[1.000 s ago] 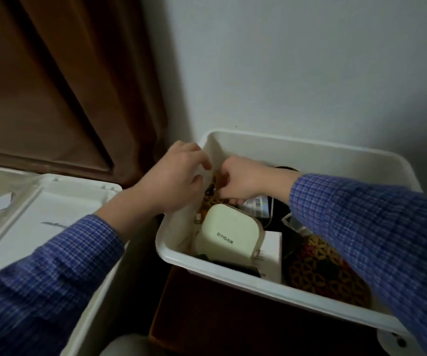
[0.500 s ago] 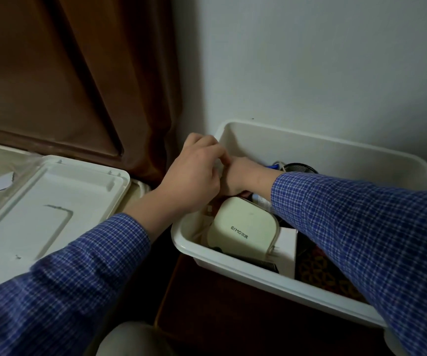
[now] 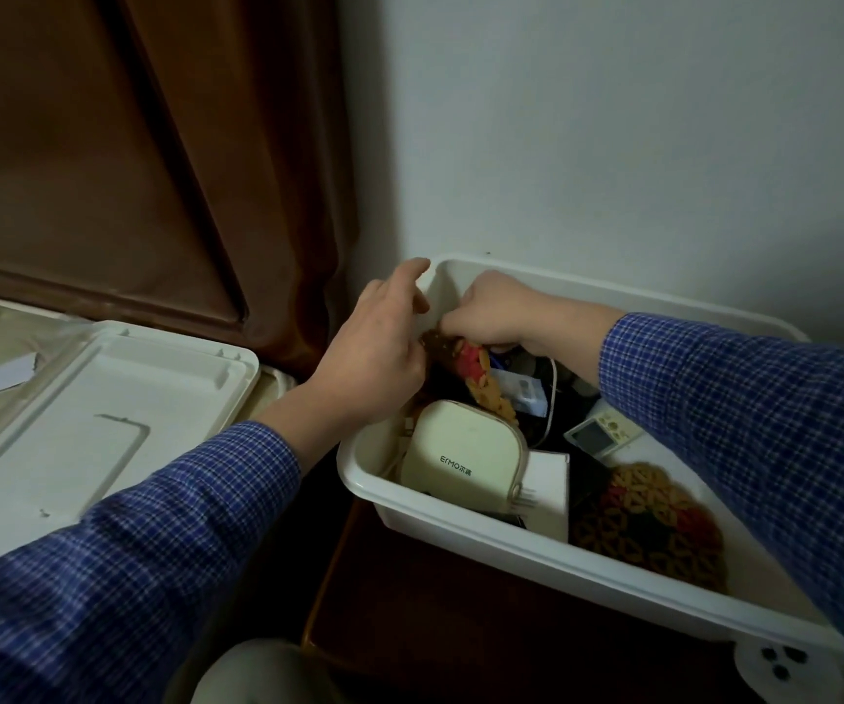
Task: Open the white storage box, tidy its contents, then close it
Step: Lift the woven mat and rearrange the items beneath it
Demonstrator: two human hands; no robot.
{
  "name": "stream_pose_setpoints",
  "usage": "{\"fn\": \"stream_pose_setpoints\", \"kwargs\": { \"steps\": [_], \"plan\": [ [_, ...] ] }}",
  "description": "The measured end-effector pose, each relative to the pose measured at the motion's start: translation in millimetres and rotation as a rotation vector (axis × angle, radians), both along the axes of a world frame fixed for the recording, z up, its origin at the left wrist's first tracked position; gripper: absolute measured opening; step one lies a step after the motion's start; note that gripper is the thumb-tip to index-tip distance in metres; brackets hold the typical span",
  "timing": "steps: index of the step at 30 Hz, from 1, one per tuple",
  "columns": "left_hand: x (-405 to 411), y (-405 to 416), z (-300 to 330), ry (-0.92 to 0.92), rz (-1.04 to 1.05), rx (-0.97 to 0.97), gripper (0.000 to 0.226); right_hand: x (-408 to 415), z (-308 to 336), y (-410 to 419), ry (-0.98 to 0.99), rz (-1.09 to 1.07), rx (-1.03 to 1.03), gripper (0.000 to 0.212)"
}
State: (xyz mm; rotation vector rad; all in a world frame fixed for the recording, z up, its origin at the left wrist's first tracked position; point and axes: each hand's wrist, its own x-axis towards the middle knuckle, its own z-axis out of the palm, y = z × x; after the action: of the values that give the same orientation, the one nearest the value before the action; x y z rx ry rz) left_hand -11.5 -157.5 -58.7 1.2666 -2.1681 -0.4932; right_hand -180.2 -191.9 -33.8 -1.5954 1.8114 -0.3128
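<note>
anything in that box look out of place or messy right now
Yes. A patterned crocheted mat is bunched up at the far left corner of the white storage box, where both hands work, while a similar mat lies flat on the right. A white cable loops loosely over the clutter.

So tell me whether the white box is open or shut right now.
Open. The box has no cover; its lid lies flat to its left, and both the left hand and right hand reach inside.
</note>
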Motion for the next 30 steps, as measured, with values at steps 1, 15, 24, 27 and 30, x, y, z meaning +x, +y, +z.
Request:
{"fn": "stream_pose_setpoints", "kwargs": {
  "steps": [1,15,24,27,30],
  "plan": [
    [0.1,0.4,0.8,-0.002,0.001,0.002,0.072,-1.7,4.4,1.1,-0.04,-0.028,-0.019,0.025],
    [-49.7,8.8,74.5,0.487,0.129,0.538,0.048,-100.0,114.8,78.9,-0.176,0.069,-0.259,0.014],
    [-152.8,26.6,84.9,0.403,-0.163,1.195,0.009,-186.8,110.9,151.9,-0.175,0.399,-0.281,0.007],
    [-164.6,27.6,64.8,0.453,-0.247,1.085,0.018,-202.5,90.8,155.8,-0.126,0.39,-0.118,0.019],
    [-164.0,26.3,53.1,0.339,-0.406,1.011,0.029,-214.3,64.8,144.8,-0.082,0.154,-0.179,0.021]
  ]
}}
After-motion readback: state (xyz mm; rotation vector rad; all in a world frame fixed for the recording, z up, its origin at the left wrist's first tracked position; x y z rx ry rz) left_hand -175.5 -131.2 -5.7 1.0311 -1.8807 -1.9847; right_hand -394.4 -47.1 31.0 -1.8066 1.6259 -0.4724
